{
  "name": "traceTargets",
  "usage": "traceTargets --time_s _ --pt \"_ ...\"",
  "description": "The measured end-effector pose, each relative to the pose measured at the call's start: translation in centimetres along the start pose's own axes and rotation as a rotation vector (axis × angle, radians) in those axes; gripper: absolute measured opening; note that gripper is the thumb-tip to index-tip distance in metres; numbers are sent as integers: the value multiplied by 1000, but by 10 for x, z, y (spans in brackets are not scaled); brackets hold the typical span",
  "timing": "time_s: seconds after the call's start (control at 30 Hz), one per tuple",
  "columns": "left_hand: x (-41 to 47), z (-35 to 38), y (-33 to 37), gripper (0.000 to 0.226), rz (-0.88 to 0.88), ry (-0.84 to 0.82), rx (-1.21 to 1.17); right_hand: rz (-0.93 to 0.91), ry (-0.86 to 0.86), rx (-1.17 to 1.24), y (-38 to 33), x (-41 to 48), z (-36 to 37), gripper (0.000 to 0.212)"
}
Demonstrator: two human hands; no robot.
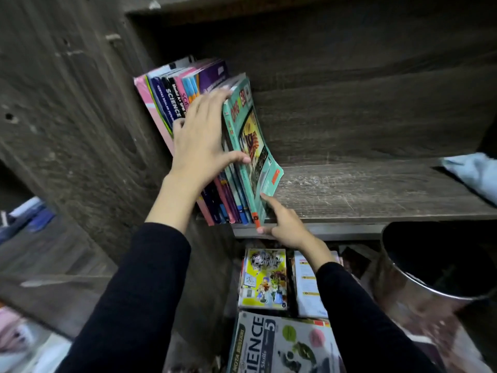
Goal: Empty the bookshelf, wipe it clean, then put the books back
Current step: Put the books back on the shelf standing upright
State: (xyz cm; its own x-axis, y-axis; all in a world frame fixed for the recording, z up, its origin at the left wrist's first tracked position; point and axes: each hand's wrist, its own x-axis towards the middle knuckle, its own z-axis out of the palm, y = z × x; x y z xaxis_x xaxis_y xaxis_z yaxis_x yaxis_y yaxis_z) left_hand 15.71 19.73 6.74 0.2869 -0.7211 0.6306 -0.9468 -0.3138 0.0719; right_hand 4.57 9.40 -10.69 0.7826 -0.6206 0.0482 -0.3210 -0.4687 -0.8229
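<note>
Over on the left stands the dark wooden side wall of the bookshelf (80, 117), and a row of books (172, 95) is packed against it, spines facing out and tops tipped back towards that wall. The left hand (201, 135) lies spread over the spines, fingers straight and reaching to the top edges, thumb pressed on the cover of the last book in the row, so it is pressing flat, not wrapped around anything. That last one, the teal book (252, 146), is the one being handled. It stands on its short edge at the right end of the row, its long side running up from the shelf's front lip, its cover facing the bare board (363, 189) to the right. The right hand (285, 224) is at its foot, forefinger on the lower cover and thumb under the bottom of the spine, seemingly pinching that corner, the other fingers curled. So the book sits between the hands, left at the top, right nearer the base. I'd judge it is going back on and needs nudging leftward until flush. Further right a pale blue cloth (473, 173) lies on the shelf, a metal bin (430, 270) stands below it, and more books (269, 343) wait on the floor.
</note>
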Motion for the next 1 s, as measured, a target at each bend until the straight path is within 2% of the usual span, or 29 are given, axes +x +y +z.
traceTargets --time_s 0.1,0.17,0.33,0.57,1.0 --pt "3 10 4 107 -1 80 44 37 102 -29 5 5 10 62" --pt "5 13 3 105 8 101 33 41 125 -25 6 6 13 56" --pt "5 13 -4 102 63 83 6 22 170 -14 9 4 18 58" --pt "3 18 0 99 18 130 6 21 218 -43 4 3 21 59" --pt "-1 20 3 94 5 145 14 37 147 -233 0 6 18 51"
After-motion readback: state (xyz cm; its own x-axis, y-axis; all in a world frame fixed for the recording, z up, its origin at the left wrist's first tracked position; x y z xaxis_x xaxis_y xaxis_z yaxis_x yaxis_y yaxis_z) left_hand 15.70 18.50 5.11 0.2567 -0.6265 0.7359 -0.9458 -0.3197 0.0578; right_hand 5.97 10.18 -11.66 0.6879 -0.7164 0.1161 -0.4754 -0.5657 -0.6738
